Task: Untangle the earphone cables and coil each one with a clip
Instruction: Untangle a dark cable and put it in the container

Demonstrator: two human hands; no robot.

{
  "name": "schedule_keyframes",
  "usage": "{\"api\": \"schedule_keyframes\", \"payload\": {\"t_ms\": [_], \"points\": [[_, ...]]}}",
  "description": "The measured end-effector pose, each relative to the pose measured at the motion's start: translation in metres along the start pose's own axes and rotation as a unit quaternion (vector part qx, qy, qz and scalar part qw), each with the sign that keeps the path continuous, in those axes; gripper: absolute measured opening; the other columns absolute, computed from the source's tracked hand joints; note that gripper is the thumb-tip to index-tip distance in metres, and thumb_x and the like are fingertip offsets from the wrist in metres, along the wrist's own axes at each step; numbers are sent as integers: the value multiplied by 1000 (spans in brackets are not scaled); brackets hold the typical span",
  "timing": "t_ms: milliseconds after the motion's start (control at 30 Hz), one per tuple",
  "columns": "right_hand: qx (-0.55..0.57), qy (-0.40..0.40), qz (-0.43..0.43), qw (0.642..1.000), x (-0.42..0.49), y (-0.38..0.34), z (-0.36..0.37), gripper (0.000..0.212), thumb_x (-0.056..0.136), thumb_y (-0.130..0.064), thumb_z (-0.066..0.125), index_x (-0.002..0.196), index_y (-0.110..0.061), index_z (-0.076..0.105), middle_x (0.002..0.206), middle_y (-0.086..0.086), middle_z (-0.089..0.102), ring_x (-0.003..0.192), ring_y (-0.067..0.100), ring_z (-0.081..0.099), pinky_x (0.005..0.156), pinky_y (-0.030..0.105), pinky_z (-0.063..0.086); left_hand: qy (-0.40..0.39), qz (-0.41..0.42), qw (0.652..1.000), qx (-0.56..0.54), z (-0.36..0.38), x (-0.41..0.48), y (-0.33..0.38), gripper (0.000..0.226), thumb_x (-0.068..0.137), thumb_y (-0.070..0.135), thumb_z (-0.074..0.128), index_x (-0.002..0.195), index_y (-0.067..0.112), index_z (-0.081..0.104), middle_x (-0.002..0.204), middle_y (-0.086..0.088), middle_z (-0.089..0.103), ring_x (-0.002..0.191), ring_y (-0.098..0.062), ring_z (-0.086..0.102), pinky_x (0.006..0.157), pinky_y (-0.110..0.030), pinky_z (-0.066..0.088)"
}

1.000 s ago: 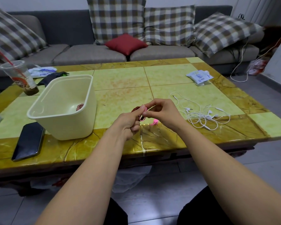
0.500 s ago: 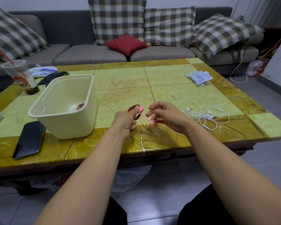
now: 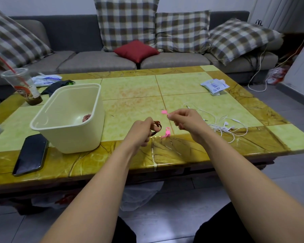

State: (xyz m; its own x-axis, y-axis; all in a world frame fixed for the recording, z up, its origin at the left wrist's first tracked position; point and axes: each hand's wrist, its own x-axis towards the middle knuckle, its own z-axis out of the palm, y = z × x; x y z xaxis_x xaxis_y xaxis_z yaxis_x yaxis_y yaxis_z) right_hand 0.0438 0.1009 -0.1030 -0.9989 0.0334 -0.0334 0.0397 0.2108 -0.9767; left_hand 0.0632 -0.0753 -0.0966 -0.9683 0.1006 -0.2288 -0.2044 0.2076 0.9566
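Clipping step: left hand [image 3: 140,132] grips the coiled brown cable [image 3: 157,128], right hand [image 3: 186,121] pinches a pink clip [image 3: 164,112]; wrapping's next, I'd guess.

Left of the fingers [image 3: 178,115], a black phone [image 3: 31,154] and a plastic cup [image 3: 23,85] are seen; a white packet [image 3: 214,85] is seen beyond them to the right.

One clip [image 3: 164,112] stuck out just left of the right hand's [image 3: 186,121] fingers [image 3: 175,115], which pinched it above the table [image 3: 130,88]. A second clip [image 3: 166,133] lay on the table below those fingers, between the two hands. The left hand's [image 3: 140,133] fingers [image 3: 147,122] held a bunch of clips [image 3: 157,128] at their right side. The earphone cables [image 3: 225,126] lay tangled on the table, right of the right fingers. A tub [image 3: 68,139] stood left of the left fingers, with a phone [image 3: 31,154] further left. A packet [image 3: 214,85] lay beyond the right fingers.
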Motion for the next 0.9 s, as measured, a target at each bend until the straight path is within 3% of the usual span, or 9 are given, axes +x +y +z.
{"api": "schedule_keyframes", "payload": {"t_ms": [67, 133, 200, 300, 400, 533, 667, 800, 900], "points": [[14, 58, -31, 998, 1, 0, -2, 13, 84, -18, 75, 89, -7, 73, 80, 5, 66, 64, 8, 51, 57, 16, 42, -50, -6, 997, 52, 2, -4, 1, 34, 95, 26, 31, 69, 14, 50, 52, 8, 29, 41, -9, 22, 41, -22, 20], [-14, 63, -52, 997, 1, 2, -3, 12, 82, -17, 76, 88, -6, 75, 80, 3, 69, 61, 4, 53, 55, 13, 43, -89, -2, 990, 113, 6, -6, 1, 34, 96, 26, 28, 67, 17, 42, 52, 8, 31, 43, -9, 24, 44, -24, 21], [-78, 26, -53, 995, -2, 2, -1, 9, 82, -18, 77, 85, -10, 76, 74, -3, 68, 62, -1, 56, 59, 14, 45, -118, 12, 980, 157, 10, -8, 2, 36, 97, 26, 28, 64, 17, 39, 52, 8, 32, 46, -10, 24, 45, -25, 21], [-138, -62, -32, 988, -6, 0, 1, 8, 83, -17, 76, 85, -10, 78, 82, 0, 73, 79, 5, 65, 68, 17, 49, -122, 50, 969, 209, 13, -10, 2, 39, 99, 25, 30, 63, 17, 39, 53, 6, 34, 49, -12, 24, 48, -27, 21], [-164, -124, -14, 978, -11, -4, 2, 12, 87, -14, 71, 88, -4, 78, 70, -2, 68, 56, -4, 56, 51, 7, 38, -107, 78, 963, 235, 13, -11, 1, 38, 98, 23, 32, 62, 17, 39, 58, 2, 38, 53, -14, 27, 53, -32, 22], [-169, -161, 4, 972, -13, -5, 0, 18, 90, -17, 66, 85, -4, 78, 67, 8, 53, 57, 11, 35, 52, 22, 29, -89, 87, 964, 237, 11, -9, -1, 39, 98, 20, 34, 59, 17, 36, 57, 3, 36, 55, -15, 27, 57, -35, 22], [-152, -184, -4, 971, -13, -4, -2, 28, 90, -22, 63, 87, 5, 73, 67, 10, 43, 63, 16, 31, 59, 30, 28, -68, 95, 963, 244, 8, -8, -1, 38, 98, 21, 35, 60, 16, 33, 59, -1, 33, 56, -16, 25, 59, -35, 20], [-151, -212, -32, 965, -15, -4, -2, 20, 86, -25, 72, 91, -6, 77, 75, 8, 68, 67, 7, 53, 67, 22, 42, -52, 98, 962, 248, 6, -7, -2, 36, 98, 21, 33, 63, 14, 35, 64, -6, 34, 58, -18, 25, 59, -36, 21], [-148, -211, -45, 965, -13, 0, -2, 19, 82, -27, 77, 93, -11, 78, 90, 15, 73, 82, 13, 62, 80, 31, 47, -55, 94, 966, 234, 7, -7, -3, 34, 98, 20, 32, 66, 11, 38, 62, -4, 35, 56, -18, 26, 56, -35, 20]]}}
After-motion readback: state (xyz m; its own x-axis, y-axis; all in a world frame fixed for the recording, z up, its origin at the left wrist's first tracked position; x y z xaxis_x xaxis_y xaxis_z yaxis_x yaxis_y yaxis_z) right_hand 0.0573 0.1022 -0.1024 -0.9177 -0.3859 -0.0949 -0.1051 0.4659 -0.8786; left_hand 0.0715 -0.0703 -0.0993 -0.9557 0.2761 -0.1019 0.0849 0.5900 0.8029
